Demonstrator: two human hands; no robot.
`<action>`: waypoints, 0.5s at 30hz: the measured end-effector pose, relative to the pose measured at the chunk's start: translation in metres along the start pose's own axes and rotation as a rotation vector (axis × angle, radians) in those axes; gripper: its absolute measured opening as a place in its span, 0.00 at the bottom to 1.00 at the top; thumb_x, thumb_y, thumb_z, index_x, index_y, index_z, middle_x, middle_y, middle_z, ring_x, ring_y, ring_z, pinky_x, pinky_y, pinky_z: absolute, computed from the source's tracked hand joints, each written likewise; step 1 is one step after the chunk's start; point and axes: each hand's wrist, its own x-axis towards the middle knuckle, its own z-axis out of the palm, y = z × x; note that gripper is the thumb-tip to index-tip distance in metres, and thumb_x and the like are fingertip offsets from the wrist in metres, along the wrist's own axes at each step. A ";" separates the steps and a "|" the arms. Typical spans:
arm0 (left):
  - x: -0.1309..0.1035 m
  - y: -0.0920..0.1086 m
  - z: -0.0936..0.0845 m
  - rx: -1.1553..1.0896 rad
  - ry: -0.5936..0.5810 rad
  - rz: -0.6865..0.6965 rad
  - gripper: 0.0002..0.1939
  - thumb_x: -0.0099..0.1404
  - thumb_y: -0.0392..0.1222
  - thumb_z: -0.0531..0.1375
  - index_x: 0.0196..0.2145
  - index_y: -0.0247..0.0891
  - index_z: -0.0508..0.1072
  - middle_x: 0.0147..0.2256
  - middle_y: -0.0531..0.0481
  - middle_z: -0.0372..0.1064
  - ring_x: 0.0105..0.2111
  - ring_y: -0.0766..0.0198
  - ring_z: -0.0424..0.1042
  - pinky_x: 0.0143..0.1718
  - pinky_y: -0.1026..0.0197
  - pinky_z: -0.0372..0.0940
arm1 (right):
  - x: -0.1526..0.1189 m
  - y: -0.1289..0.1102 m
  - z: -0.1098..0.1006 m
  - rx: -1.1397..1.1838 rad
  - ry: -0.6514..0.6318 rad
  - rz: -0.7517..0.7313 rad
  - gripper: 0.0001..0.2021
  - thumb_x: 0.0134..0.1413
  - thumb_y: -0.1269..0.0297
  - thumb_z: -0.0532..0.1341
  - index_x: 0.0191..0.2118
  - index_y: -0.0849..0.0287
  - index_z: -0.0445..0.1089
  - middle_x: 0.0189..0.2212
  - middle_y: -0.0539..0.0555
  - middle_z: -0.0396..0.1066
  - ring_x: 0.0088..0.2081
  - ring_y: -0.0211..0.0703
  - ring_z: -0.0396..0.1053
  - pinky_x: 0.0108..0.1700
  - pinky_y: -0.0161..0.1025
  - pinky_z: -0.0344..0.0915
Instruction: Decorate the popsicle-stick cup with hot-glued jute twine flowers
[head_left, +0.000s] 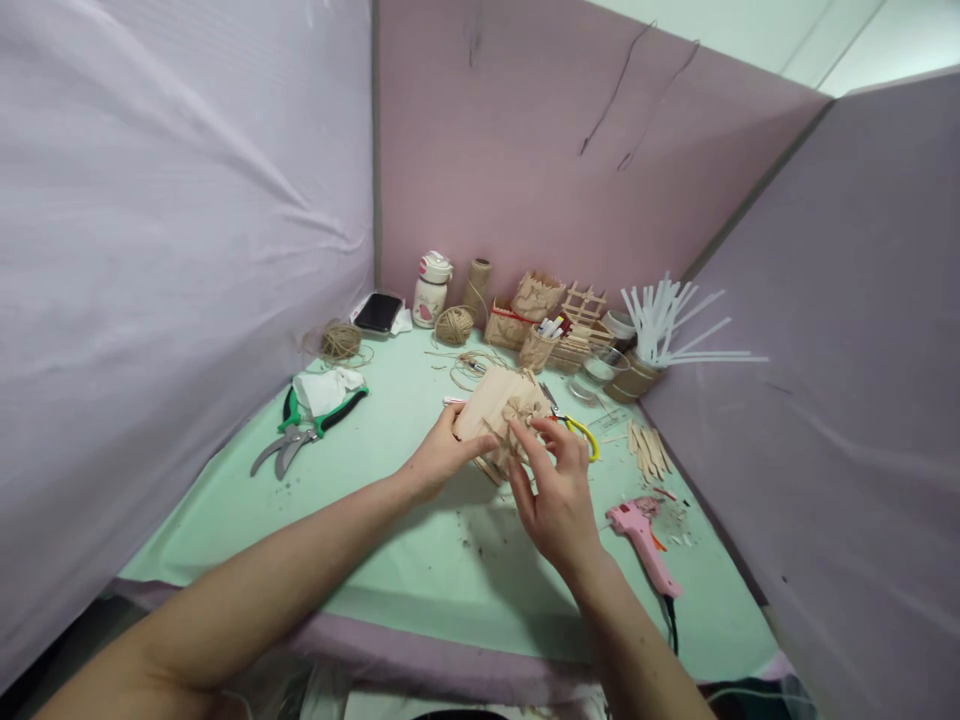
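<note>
Near the middle of the green table [360, 570], a wooden piece [487, 400] is grasped at its left side by the left hand [442, 450]; at its curled trim [521, 408], bent fingers of the right hand [559, 490] are placed, though whether anything is pinched cannot be told. The thin trim could be snapped by hard pressing, or the piece tipped by a slackened left grip. Its underside is hidden; the yellow-handled scissors [585, 438] are partly covered.
</note>
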 end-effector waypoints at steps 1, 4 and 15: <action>0.000 0.000 0.000 0.009 0.001 -0.008 0.36 0.50 0.48 0.69 0.53 0.35 0.61 0.52 0.40 0.69 0.52 0.51 0.69 0.50 0.55 0.64 | 0.002 0.002 -0.002 0.005 0.004 -0.003 0.23 0.61 0.71 0.57 0.62 0.57 0.62 0.52 0.63 0.60 0.53 0.54 0.59 0.54 0.54 0.62; -0.001 0.001 0.000 0.062 0.006 -0.015 0.38 0.49 0.50 0.70 0.53 0.34 0.63 0.52 0.39 0.68 0.51 0.48 0.69 0.50 0.52 0.64 | 0.014 0.007 -0.009 0.010 -0.050 -0.057 0.21 0.61 0.75 0.54 0.59 0.55 0.65 0.53 0.62 0.62 0.53 0.53 0.59 0.54 0.52 0.61; -0.004 0.005 -0.001 0.116 -0.028 -0.010 0.41 0.47 0.55 0.72 0.55 0.38 0.64 0.52 0.40 0.70 0.50 0.48 0.70 0.49 0.51 0.65 | 0.055 0.015 -0.017 -0.135 -0.324 -0.309 0.15 0.59 0.75 0.58 0.45 0.49 0.74 0.55 0.56 0.67 0.59 0.53 0.57 0.62 0.57 0.47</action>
